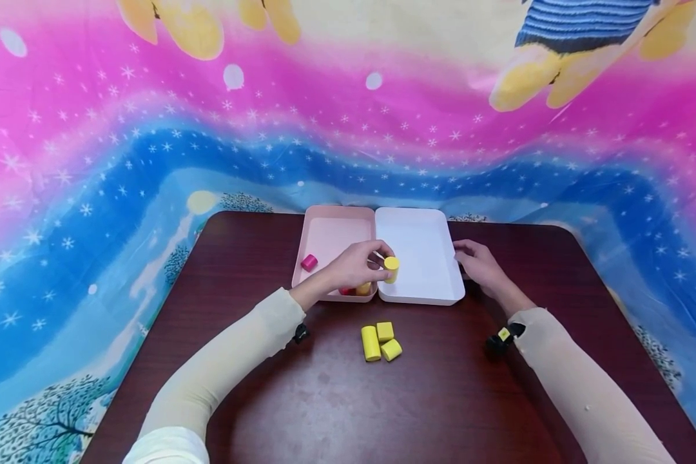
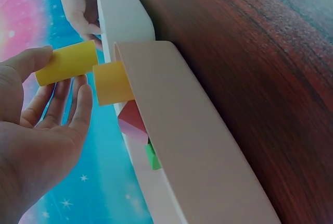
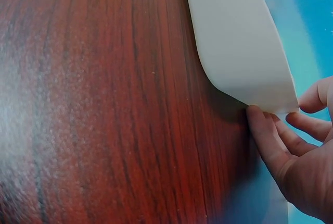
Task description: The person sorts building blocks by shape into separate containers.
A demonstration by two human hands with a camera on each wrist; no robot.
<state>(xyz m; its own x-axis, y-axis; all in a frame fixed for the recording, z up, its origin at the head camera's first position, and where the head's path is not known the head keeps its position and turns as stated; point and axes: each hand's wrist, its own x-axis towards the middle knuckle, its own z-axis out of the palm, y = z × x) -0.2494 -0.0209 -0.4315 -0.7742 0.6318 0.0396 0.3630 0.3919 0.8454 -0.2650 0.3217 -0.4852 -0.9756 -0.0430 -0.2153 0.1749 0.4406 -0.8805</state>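
My left hand (image 1: 356, 264) pinches a yellow cylinder block (image 1: 391, 270) between thumb and fingers, above the seam where a pink tray (image 1: 336, 225) meets a white tray (image 1: 414, 238). In the left wrist view an orange-yellow block (image 2: 112, 83) sticks up past the pink rim, just beside the held cylinder. Behind that wall show a red-pink block (image 2: 132, 122) and a bit of green block (image 2: 153, 156). My right hand (image 1: 484, 265) touches the white tray's right side, its fingertips (image 3: 254, 112) against the outer wall.
Three yellow blocks (image 1: 370, 343) lie grouped on the dark wooden table (image 1: 301, 399), in front of the trays. A magenta block (image 1: 309, 262) sits at the pink tray's left side. A printed cloth (image 1: 336, 154) hangs behind the table's far edge.
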